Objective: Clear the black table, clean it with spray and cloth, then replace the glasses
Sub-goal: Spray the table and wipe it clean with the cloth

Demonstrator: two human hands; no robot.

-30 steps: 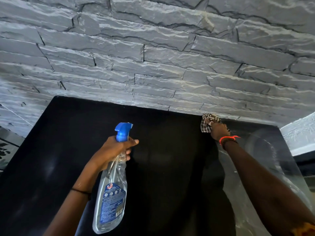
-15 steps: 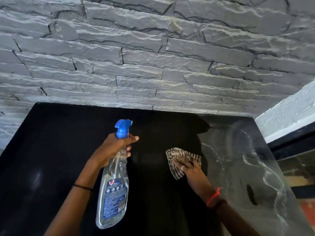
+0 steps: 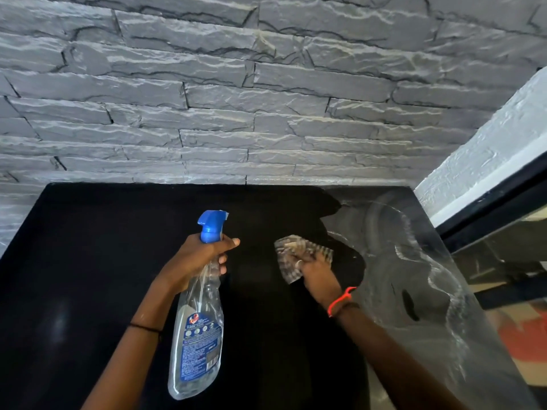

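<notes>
The black table (image 3: 97, 261) fills the lower view, its far edge against a grey stone wall. My left hand (image 3: 196, 257) grips a clear spray bottle (image 3: 196, 344) with a blue trigger head, held above the table's middle. My right hand (image 3: 313, 267) presses a checked cloth (image 3: 291, 250) flat on the tabletop, just right of centre. Wet smeared streaks (image 3: 420, 270) cover the table's right part. No glasses are in view.
The grey stone wall (image 3: 236, 113) stands right behind the table. A white textured ledge (image 3: 488, 149) and a black-framed glass panel (image 3: 503, 247) border the table's right side.
My right hand has dragged the cloth from the far right corner at the wall back toward the table's middle. The left hand and bottle have hardly moved.
</notes>
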